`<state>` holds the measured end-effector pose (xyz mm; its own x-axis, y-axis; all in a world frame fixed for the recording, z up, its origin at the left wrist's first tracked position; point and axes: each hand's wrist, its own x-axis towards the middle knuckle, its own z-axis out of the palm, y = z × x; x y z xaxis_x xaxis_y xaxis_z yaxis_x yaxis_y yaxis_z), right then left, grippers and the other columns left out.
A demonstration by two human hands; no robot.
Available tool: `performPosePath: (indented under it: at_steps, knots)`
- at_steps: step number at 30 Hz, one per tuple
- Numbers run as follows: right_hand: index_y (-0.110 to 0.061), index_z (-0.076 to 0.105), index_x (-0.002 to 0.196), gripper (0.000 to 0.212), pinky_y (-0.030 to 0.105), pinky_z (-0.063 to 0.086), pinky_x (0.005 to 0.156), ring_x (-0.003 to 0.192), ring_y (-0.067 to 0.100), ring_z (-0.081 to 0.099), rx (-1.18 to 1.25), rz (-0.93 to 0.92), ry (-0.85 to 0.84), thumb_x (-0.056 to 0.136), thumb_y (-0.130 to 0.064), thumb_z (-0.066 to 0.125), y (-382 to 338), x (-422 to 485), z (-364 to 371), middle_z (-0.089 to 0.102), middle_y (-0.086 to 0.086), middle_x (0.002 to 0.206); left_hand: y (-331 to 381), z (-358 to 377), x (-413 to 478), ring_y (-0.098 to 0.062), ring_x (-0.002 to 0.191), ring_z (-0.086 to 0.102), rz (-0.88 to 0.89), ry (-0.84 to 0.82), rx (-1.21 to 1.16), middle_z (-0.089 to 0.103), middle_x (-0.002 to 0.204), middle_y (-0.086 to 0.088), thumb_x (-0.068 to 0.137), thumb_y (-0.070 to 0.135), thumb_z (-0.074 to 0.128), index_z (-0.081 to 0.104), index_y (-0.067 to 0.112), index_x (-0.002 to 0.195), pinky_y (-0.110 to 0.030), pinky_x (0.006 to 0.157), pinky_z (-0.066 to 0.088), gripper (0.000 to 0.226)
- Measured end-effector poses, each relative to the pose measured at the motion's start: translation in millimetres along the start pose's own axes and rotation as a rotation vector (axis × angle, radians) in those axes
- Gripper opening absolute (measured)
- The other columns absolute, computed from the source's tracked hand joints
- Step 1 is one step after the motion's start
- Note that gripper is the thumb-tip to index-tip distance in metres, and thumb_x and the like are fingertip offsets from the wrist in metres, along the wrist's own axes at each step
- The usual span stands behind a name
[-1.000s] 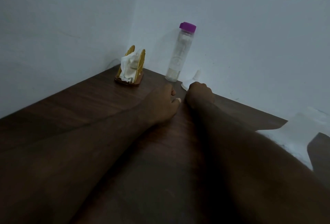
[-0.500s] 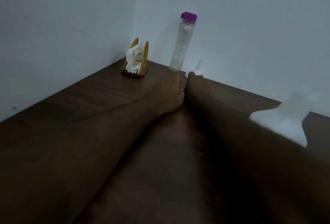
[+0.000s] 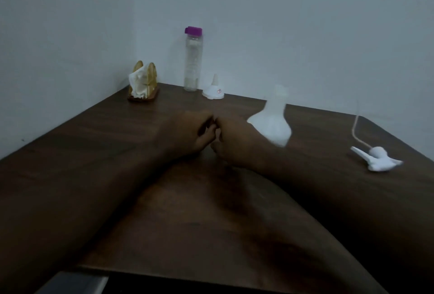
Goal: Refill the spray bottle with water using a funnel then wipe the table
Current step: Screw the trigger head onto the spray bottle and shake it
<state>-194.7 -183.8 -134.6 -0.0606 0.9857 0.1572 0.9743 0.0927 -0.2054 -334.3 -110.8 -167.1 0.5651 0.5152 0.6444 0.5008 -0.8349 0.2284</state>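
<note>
My left hand (image 3: pixel 190 133) and my right hand (image 3: pixel 231 143) rest side by side on the dark wooden table (image 3: pixel 94 153), fingers loosely curled, holding nothing. Just right of my right hand stands the white spray bottle body (image 3: pixel 272 122) without its head. The white spray head (image 3: pixel 375 158) with its thin tube lies on the table at the far right. A white funnel (image 3: pixel 214 89) sits upside down near the back wall. Beside it stands a clear water bottle (image 3: pixel 193 61) with a purple cap.
A wooden napkin holder (image 3: pixel 143 85) with white tissues stands in the back corner. Grey walls close the table on the left and back. The table's near edge shows at the bottom, with a pale surface (image 3: pixel 75 282) below it.
The view has swung right and pulled back, so the spray bottle body and spray head are now in full sight. My hands stay together on the table, drawn a little nearer to me.
</note>
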Motion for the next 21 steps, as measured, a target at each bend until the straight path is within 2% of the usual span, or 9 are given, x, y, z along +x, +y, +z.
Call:
performPosePath:
  at_steps: [3,5,7,10,11,13,15,18,21]
  knots:
    - [-0.021,0.064,0.115,0.026,0.028,0.044,0.071,0.085,0.014,0.057,0.043,-0.007,0.129,0.089,-0.019,0.058,19,-45,-16,0.058,-0.005,0.087,37,2,-8,-0.006,0.053,0.047,0.053,0.029,-0.11,0.056,0.064,0.005,0.09,0.02,0.065,0.061,0.013,0.078,-0.02,0.05,0.035,0.015]
    - [-0.022,0.07,0.1,0.018,0.028,0.049,0.068,0.077,0.009,0.061,0.144,-0.025,0.309,0.086,-0.02,0.059,36,-75,-32,0.066,-0.008,0.082,62,8,-8,-0.007,0.054,0.051,0.106,0.053,-0.201,0.058,0.065,0.005,0.089,0.018,0.067,0.064,0.012,0.079,-0.019,0.051,0.04,0.013]
    - [-0.02,0.071,0.079,0.011,0.025,0.048,0.057,0.06,0.004,0.058,0.161,-0.019,0.482,0.082,-0.017,0.061,58,-95,-46,0.063,-0.011,0.064,89,17,-4,-0.004,0.055,0.049,0.208,0.05,-0.2,0.058,0.067,0.01,0.089,0.021,0.066,0.065,0.013,0.079,-0.014,0.052,0.04,0.013]
    - [-0.006,0.061,0.066,0.016,0.036,0.05,0.055,0.057,0.021,0.06,0.156,0.105,0.612,0.08,-0.012,0.057,103,-105,-56,0.061,0.007,0.058,134,39,18,0.0,0.06,0.044,0.369,0.044,-0.237,0.056,0.069,0.011,0.087,0.019,0.065,0.062,0.013,0.08,-0.006,0.057,0.037,0.01]
    - [-0.004,0.06,0.067,0.017,0.039,0.051,0.059,0.061,0.026,0.061,0.149,0.172,0.626,0.081,-0.013,0.056,120,-105,-57,0.062,0.01,0.061,149,47,25,-0.001,0.059,0.045,0.385,0.026,-0.271,0.058,0.069,0.007,0.088,0.017,0.065,0.061,0.012,0.081,-0.008,0.057,0.037,0.009]
    - [-0.012,0.063,0.073,0.012,0.043,0.053,0.074,0.073,0.026,0.065,0.146,0.334,0.615,0.082,-0.018,0.057,154,-103,-56,0.067,0.005,0.071,172,66,39,-0.008,0.06,0.051,0.372,-0.003,-0.327,0.061,0.072,0.0,0.091,0.016,0.061,0.06,0.01,0.083,-0.018,0.055,0.042,0.009]
    - [-0.022,0.066,0.088,0.009,0.049,0.05,0.091,0.094,0.026,0.065,0.125,0.467,0.57,0.081,-0.024,0.06,187,-102,-54,0.07,0.001,0.093,185,84,46,-0.011,0.06,0.051,0.353,0.008,-0.37,0.06,0.071,-0.002,0.092,0.015,0.059,0.061,0.009,0.084,-0.024,0.055,0.043,0.01]
    - [-0.02,0.06,0.12,0.043,0.048,0.05,0.094,0.113,0.031,0.057,0.156,0.595,0.479,0.079,-0.031,0.064,226,-102,-57,0.058,0.006,0.12,183,97,46,-0.008,0.058,0.052,0.313,0.053,-0.415,0.061,0.07,0.0,0.094,0.018,0.058,0.062,0.01,0.086,-0.024,0.054,0.045,0.012]
    - [-0.026,0.054,0.132,0.056,0.038,0.045,0.097,0.12,0.031,0.052,0.112,0.694,0.416,0.08,-0.043,0.066,253,-102,-57,0.052,0.01,0.13,172,101,45,-0.007,0.058,0.056,0.198,0.105,-0.504,0.061,0.068,0.003,0.094,0.022,0.058,0.062,0.013,0.088,-0.018,0.053,0.047,0.011]
